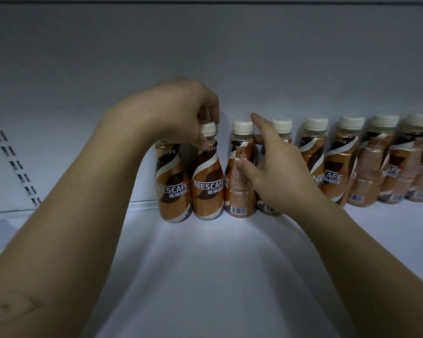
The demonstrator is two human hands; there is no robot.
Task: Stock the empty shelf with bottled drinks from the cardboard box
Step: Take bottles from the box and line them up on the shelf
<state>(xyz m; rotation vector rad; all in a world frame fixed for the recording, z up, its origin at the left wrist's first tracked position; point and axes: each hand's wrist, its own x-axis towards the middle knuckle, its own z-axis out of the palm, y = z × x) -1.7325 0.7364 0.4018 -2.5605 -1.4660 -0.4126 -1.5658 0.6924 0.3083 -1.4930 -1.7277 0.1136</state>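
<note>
A row of brown coffee bottles with cream caps stands along the back wall of the white shelf (205, 264). My left hand (181, 113) reaches over from above and grips the necks of the two leftmost bottles (206, 189), hiding the cap of the far-left one (171, 191). My right hand (276, 174) has its fingers spread around the third bottle (239, 191), thumb on its label and index finger up by its cap. The fourth bottle (281, 128) is mostly hidden behind this hand. The cardboard box is out of view.
Several more bottles (332, 167) continue the row to the right edge of the view. A slotted upright rail (12, 162) runs down the left wall. The shelf floor in front of the row and to its left is bare white.
</note>
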